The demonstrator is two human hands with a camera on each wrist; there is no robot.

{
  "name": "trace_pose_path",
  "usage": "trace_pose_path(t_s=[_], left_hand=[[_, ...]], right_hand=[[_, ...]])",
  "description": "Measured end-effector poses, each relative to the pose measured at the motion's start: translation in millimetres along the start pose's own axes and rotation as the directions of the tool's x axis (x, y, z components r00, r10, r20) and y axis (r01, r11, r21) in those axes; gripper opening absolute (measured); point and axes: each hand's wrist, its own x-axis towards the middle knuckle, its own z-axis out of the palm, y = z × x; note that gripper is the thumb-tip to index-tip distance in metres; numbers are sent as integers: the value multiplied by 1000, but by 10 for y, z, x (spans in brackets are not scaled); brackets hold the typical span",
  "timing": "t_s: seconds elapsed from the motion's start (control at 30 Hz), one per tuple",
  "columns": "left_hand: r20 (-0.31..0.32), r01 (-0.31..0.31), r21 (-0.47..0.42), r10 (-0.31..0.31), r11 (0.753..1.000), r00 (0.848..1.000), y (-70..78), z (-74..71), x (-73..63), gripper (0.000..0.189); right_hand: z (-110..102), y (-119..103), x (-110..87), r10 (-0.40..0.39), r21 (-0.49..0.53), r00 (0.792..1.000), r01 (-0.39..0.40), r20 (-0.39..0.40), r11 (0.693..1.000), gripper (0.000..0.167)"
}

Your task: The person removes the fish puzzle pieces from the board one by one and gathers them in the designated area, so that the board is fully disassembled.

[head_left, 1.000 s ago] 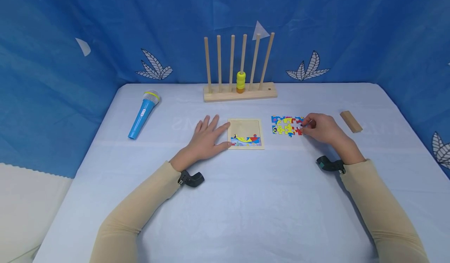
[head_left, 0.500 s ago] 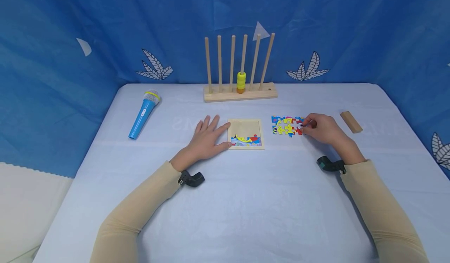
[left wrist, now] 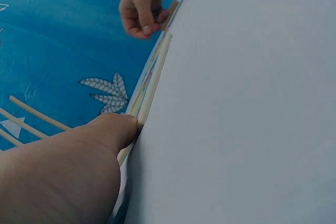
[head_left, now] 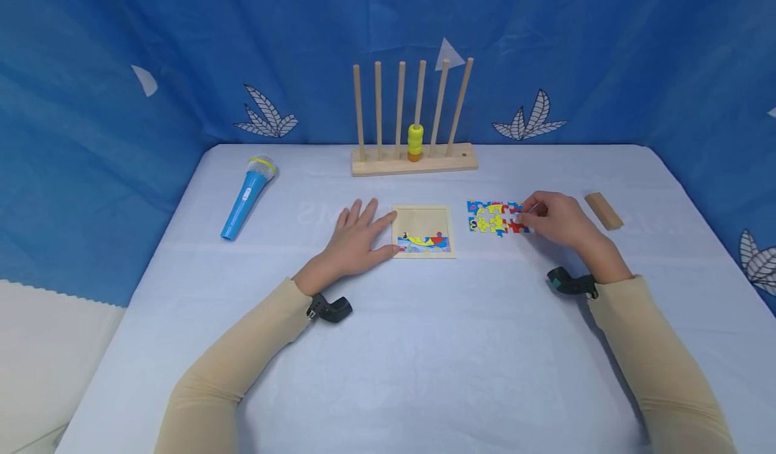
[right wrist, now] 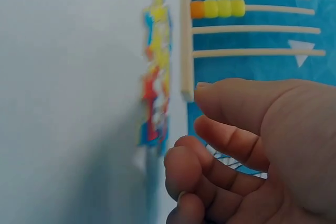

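Note:
My left hand (head_left: 354, 242) lies with fingers spread, its thumb and forefinger touching the left edge of a square wooden puzzle tray (head_left: 424, 218). Colourful joined pieces (head_left: 424, 244) fill the bottom of that tray. Right of it, loose jigsaw pieces (head_left: 494, 218) in yellow, red and blue lie grouped on the table. My right hand (head_left: 558, 218) is over their right end with fingers loosely bent. In the right wrist view, a gap shows between the thumb and forefinger of this hand (right wrist: 236, 145), and no piece is visible there. The left wrist view shows the tray edge-on beside my thumb (left wrist: 118, 129).
A wooden peg rack (head_left: 376, 167) with yellow and orange beads (head_left: 415, 141) on one rod stands at the back. A blue toy microphone (head_left: 245, 201) lies at the left, and a brown wooden block (head_left: 603, 211) at the right. Blue cloth (head_left: 315, 50) hangs behind the table.
My right hand has shifted slightly, its fingertips lifting a little away from the right end of the loose pieces. The left hand and the tray have stayed in place.

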Motion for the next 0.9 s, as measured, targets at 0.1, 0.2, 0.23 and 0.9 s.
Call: trace_pose_path(t_s=[0.1,0.2,0.23,0.9], left_hand=[[0,8,9,-8,1000,1000,-6,-10,-10,75],[-2,8,10,-8,1000,1000,-14,-9,-7,75],[-4,5,8,-5,1000,1000,-16,-3,-3,75],[-16,-24,-5,24,1000,1000,-16,24,12,72]], right_hand=[[-5,-150,14,-44,18,999,45,-21,999,28],[29,-381,41,-92,29,996,93,-8,995,28],[52,-458,60,-114,26,993,114,6,993,28],[792,-1545,164,-363,96,897,350,253,932,27]])
